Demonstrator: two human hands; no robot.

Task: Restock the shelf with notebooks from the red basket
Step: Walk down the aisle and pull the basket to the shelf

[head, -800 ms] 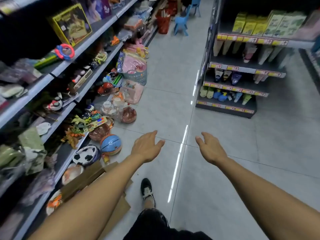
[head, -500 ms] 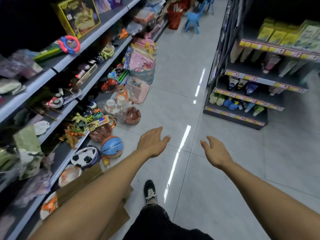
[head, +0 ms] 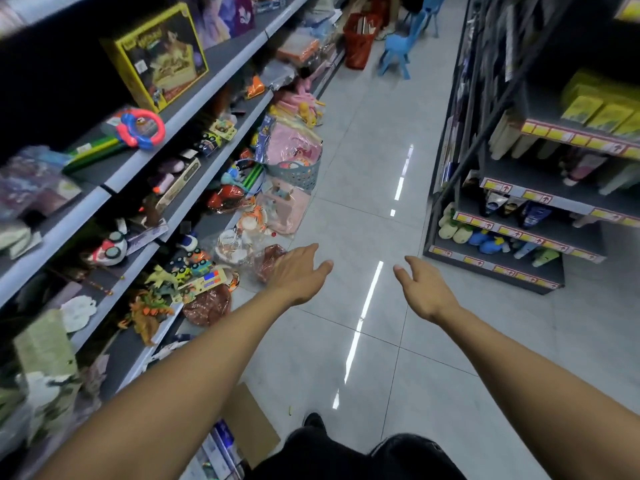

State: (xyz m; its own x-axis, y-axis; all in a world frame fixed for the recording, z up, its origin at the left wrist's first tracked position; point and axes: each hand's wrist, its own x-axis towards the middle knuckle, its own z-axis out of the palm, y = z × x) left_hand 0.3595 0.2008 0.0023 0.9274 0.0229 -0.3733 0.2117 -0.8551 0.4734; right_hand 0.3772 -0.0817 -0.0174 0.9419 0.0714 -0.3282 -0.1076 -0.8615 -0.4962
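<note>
Since the earlier frame the aisle has slid toward the camera: the soccer ball and blue basketball that lay low on the left are gone from view, the black shoe [head: 313, 419] now shows only its toe at the bottom edge, and the red basket [head: 360, 39] at the far end appears larger and nearer. Both hands keep the same outstretched pose.

Head view: the left hand [head: 299, 277] reaches forward over the grey tiled floor [head: 363, 109], fingers straight and loosely together, thumb out to the side, holding nothing and touching nothing. Its fingertips overlap, in the picture only, a clear bag of toys on the floor at the foot of the left shelving [head: 221, 74]. The right hand [head: 424, 289] is extended alongside it, palm turned inward, fingers relaxed and slightly bent, thumb raised; it is also empty and in contact with nothing. The 2 hands are apart, with a bright strip of reflected light on the tiles between them.

The red basket stands on the floor far down the aisle, close against the left shelving and just beside a blue plastic chair [head: 398, 46]; pale flat items show inside it, too blurred to identify. It is well apart from both hands. A yellow boxed toy [head: 156, 55] sits on the upper left shelf, and a blue-grey basket [head: 294, 173] stands on the floor midway along.
</note>
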